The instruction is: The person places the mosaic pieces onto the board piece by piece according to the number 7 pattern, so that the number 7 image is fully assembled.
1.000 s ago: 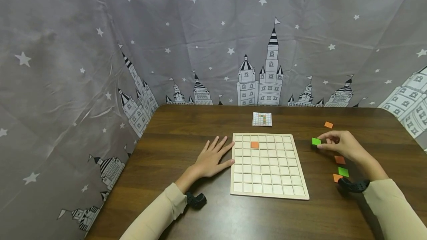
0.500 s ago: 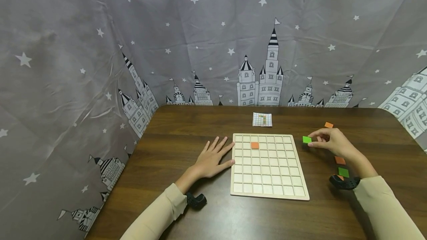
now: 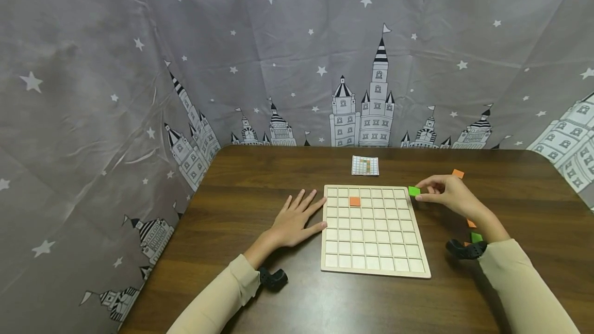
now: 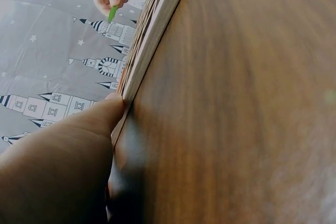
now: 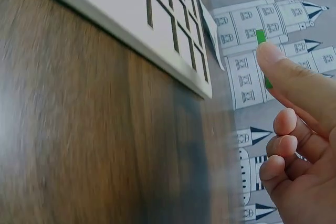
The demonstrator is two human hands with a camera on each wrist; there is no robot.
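Between thumb and fingers my right hand (image 3: 447, 194) pinches a green square tile (image 3: 414, 191), which overlaps the top right corner of the wooden grid board (image 3: 377, 269) in the head view. The right wrist view shows the green tile (image 5: 260, 36) edge-on, raised above the table beside the board. My left hand (image 3: 293, 223) lies flat with spread fingers, its thumb and a fingertip touching the board's left edge. In the left wrist view the left thumb (image 4: 89, 119) meets the board's side. One orange tile (image 3: 355, 201) sits in a cell of the second row.
A small printed card (image 3: 365, 165) with a coloured grid pattern lies behind the board. Right of the board, partly covered by the right arm, are an orange tile (image 3: 458, 173), another green tile (image 3: 476, 237) and more orange ones. A grey castle-print curtain (image 3: 278, 55) hangs behind the table.
My right hand has carried the green tile leftward, from the table's right side to the board's top right corner. My left hand has stayed in place.
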